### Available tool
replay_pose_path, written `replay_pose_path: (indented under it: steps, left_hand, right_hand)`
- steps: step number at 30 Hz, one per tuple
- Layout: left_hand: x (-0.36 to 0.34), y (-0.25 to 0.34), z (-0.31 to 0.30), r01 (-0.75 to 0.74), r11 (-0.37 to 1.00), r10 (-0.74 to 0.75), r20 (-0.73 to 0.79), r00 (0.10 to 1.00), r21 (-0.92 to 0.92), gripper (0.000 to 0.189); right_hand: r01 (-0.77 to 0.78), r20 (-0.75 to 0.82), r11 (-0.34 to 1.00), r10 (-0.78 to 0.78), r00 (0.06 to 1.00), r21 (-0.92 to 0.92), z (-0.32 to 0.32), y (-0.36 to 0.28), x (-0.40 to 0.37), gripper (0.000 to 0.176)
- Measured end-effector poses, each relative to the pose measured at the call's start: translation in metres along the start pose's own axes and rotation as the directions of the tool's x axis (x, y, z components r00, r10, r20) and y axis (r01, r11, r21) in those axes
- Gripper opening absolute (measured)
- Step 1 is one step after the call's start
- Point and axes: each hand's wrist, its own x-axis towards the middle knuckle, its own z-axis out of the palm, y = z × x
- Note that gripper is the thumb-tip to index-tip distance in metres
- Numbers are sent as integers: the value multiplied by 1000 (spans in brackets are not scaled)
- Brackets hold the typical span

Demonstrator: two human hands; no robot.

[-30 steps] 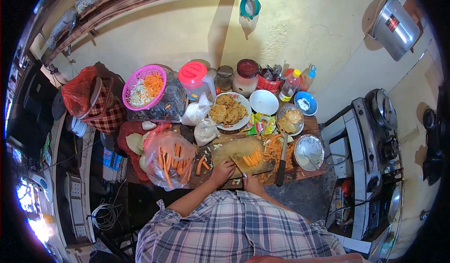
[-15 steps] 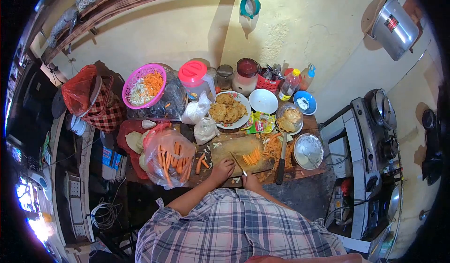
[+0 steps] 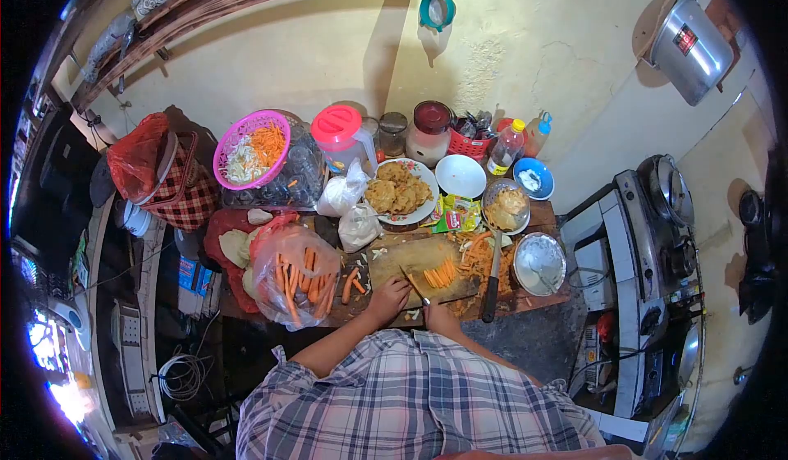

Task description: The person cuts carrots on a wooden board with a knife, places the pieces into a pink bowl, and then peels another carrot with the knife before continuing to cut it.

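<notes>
In the head view, my right hand is closed around a knife at the front edge of the wooden cutting board. The blade slants up and left across the board. My left hand rests on the board just left of the blade, its fingers curled down; whatever lies beneath them is hidden. A row of cut carrot sticks lies right of the knife. Orange peelings are heaped at the board's right end. Loose carrots lie left of my left hand, beside a clear bag of carrots.
A long-handled ladle lies right of the board, beside a metal bowl. Behind stand a plate of fritters, a white bowl, a pink basket of shredded vegetables and a pitcher. A stove is at right.
The knife blade has turned slightly on the board, and both hands have shifted only a little. Everything else stays in place.
</notes>
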Motion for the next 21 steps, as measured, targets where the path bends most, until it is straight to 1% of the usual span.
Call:
replay_pose_path:
  steps: [2,4,5,7,9,11,12,14,15,17,18,19,20,21]
  left_hand:
    - [-1,1,1,8,1000,-8,14,1000,-2,19]
    - [-1,1,0,13,1000,-13,28,1000,9,20]
    - [0,1,-2,5,1000,-6,24,1000,14,20]
    - [0,5,-3,6,1000,-6,1,1000,6,20]
    - [0,6,-3,4,1000,-4,-8,1000,24,20]
    - [1,7,-1,12,1000,-12,-16,1000,21,20]
    - [1,8,1,6,1000,-6,-13,1000,18,20]
    - [5,12,1,22,997,-22,-1,1000,76,23]
    - [8,14,0,12,997,-13,4,1000,72,23]
    - [15,13,-1,44,999,-43,61,997,-18,28]
    - [18,13,0,32,999,-30,71,997,-25,28]
    - [21,14,2,164,981,-162,26,986,-102,31]
    - [28,17,-2,288,940,-294,-7,956,-181,35]
    - [34,21,-6,275,943,-280,1,960,-186,35]
  right_hand:
    - [-13,18,999,14,1000,-32,5,-1,3,29]
    - [-27,-37,993,23,999,-117,16,1,9,29]
    - [-24,-45,993,19,999,-115,15,1,9,29]
    - [-66,-41,998,66,997,-10,11,5,7,29]
    - [-74,-55,997,73,996,-19,10,12,4,28]
    - [-2,-121,1000,3,993,5,7,19,-1,29]
    - [-8,-125,1000,9,992,7,-4,13,-8,29]
    - [51,-207,998,-56,977,-28,-25,3,-20,27]
    - [42,-214,999,-47,976,-24,-25,6,-20,27]
    - [68,-292,998,-61,955,14,-23,14,-23,24]
    - [54,-299,998,-45,953,22,-23,17,-26,24]
    - [55,-293,998,-41,955,41,-24,21,-27,23]
    - [58,-289,997,-38,956,60,-24,24,-29,22]
    - [46,-299,997,-24,954,66,-23,28,-30,22]
